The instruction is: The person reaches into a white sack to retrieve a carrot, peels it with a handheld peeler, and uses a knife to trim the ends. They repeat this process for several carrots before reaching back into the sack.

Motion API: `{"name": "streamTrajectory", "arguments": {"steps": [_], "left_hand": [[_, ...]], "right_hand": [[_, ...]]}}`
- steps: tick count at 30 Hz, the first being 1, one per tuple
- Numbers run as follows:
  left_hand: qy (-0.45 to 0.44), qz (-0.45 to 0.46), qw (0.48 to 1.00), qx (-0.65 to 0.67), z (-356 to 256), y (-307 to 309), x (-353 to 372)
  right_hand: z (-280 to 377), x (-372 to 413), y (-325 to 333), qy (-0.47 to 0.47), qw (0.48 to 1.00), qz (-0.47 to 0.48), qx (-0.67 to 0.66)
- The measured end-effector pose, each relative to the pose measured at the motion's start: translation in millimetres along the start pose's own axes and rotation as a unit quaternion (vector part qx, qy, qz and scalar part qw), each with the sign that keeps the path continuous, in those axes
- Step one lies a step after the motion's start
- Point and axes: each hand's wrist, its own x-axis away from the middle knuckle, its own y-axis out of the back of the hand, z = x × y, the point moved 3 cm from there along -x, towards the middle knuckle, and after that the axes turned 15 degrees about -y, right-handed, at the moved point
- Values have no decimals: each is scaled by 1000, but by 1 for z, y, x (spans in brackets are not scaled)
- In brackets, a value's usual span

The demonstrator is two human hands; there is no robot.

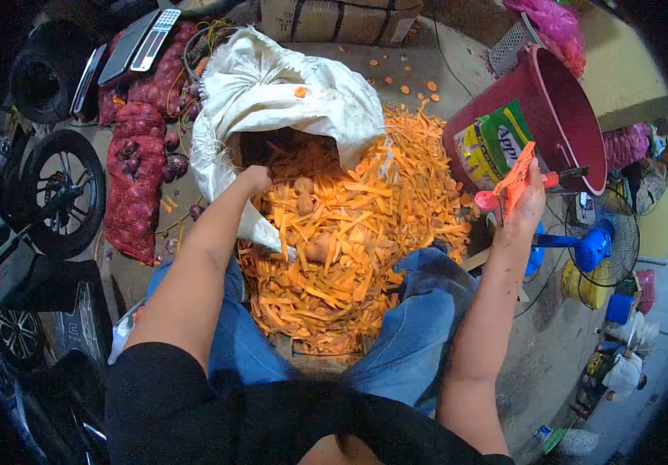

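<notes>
My left hand point(255, 179) is closed at the mouth of a white woven sack point(287, 97), on its near rim; its fingertips are hidden. A large heap of orange peelings point(334, 283), which look like carrot, spills from the sack between my knees. Whole roots point(304, 198) lie among the peelings. Raised at the right, my right hand point(526, 208) is closed around a red-handled peeler point(487, 201), with orange shreds point(516, 182) clinging to it. Behind that hand stands a dark red bucket point(531, 101), its inside only partly visible.
Red net bags of onions point(131, 194) lie on the left, near a scale point(144, 43) and a motorbike wheel point(63, 192). A cardboard box point(334, 19) sits at the back. To the right are a blue fan point(593, 248) and other people point(624, 372) farther off.
</notes>
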Motion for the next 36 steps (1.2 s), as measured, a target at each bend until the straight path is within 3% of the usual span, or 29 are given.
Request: {"name": "streamTrajectory", "arguments": {"steps": [2,3,5,6,7,9,10,13,16,24,36], "left_hand": [[2,-57,997,55,-28,14,8],[10,-53,997,50,9,12,-5],[4,-101,995,10,25,5,-35],[-12,-19,1000,-8,27,-1,-42],[-11,-16,1000,-2,33,-7,-47],[112,-286,944,123,50,-4,-45],[136,-357,909,168,59,1,-48],[163,-392,877,225,84,22,-61],[158,-371,885,232,90,25,-76],[23,-144,974,173,47,-11,-106],[36,-164,962,213,60,6,-120]], "right_hand": [[5,4,5,-6,999,2,43],[-21,-8,-11,-14,999,5,37],[-26,-13,-14,8,999,9,36],[-26,-15,-14,-1,998,2,70],[-28,-15,-15,-5,997,2,75],[-29,-13,-18,14,995,-11,100],[-30,-12,-21,7,993,-23,113],[-32,-11,-19,-15,986,-60,154],[-37,-13,-16,-14,980,-52,193],[-43,-16,-20,-36,963,-83,255],[-49,-21,-19,-26,958,-73,278]]}}
